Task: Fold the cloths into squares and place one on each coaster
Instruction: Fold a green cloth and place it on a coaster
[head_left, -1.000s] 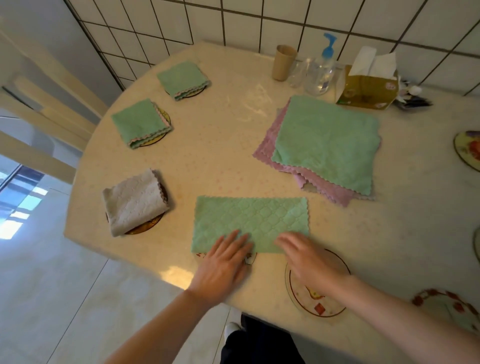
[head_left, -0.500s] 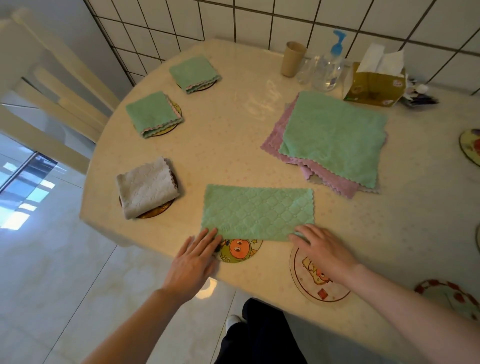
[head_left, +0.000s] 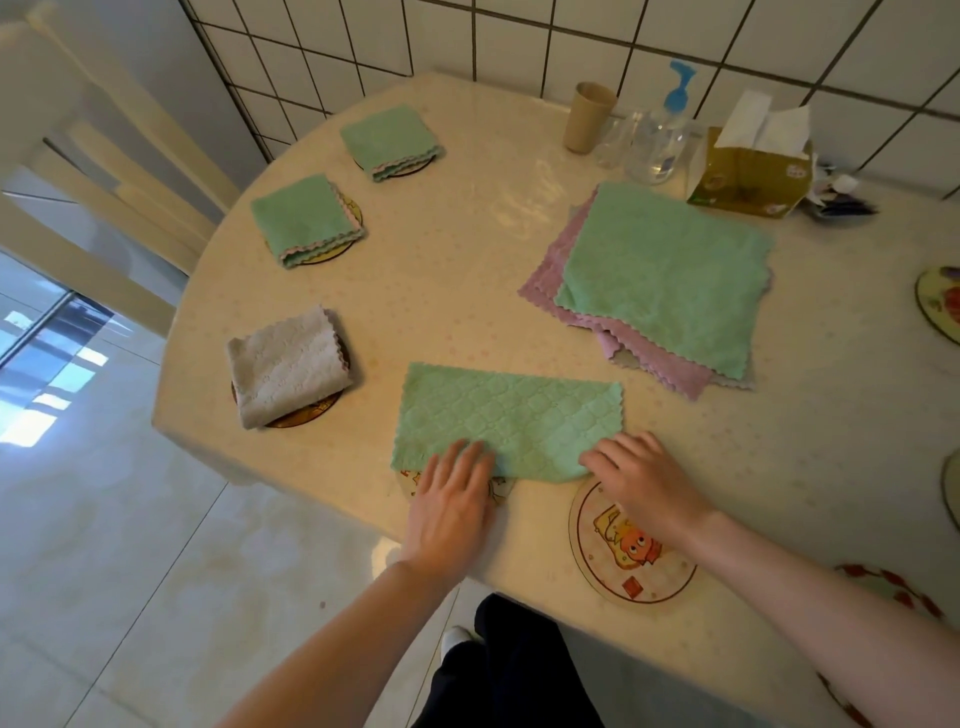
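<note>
White-tiled wall behind round cream table (head_left: 467, 291). Half-folded green cloth (head_left: 506, 415) lies flat at table's 6 o'clock edge. Left hand (head_left: 452, 501) and right hand (head_left: 641, 480) press its near edge, fingers straight, each grip flat on top, clamping nothing. Cloth looks light, soft, limp, likely slides on glossy top. Best hold: pinch short end's corners, fold across. Empty cartoon coaster (head_left: 631, 564) just beside, 5 o'clock.
</note>
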